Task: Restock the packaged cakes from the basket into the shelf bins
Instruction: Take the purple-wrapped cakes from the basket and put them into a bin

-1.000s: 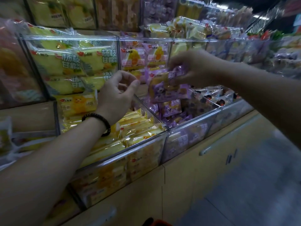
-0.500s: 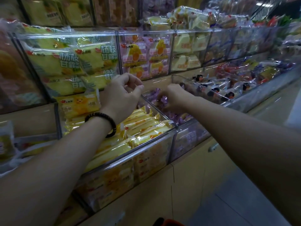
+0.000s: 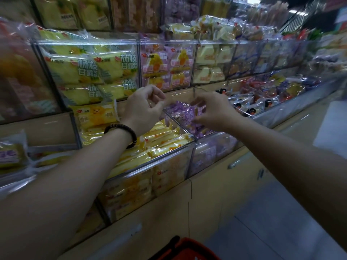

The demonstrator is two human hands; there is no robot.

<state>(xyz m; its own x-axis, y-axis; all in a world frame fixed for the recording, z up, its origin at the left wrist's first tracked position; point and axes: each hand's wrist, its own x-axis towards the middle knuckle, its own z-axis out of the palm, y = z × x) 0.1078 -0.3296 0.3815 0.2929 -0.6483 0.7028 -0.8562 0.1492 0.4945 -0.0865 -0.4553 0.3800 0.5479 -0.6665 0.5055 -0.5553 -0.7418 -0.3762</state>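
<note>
Only a red corner of the basket (image 3: pixel 187 248) shows at the bottom edge, and we cannot see what is in it. The right hand (image 3: pixel 212 111) hangs over the purple cakes (image 3: pixel 185 114) in their clear bin (image 3: pixel 210 152), thumb and fingers curved about one pack. We cannot tell whether they pinch it. The left hand (image 3: pixel 144 107), loosely curled, holds nothing above the yellow cakes (image 3: pixel 165 141). We count two hands, one basket and one dark bracelet (image 3: pixel 122 132). The packs blur beyond counting.
</note>
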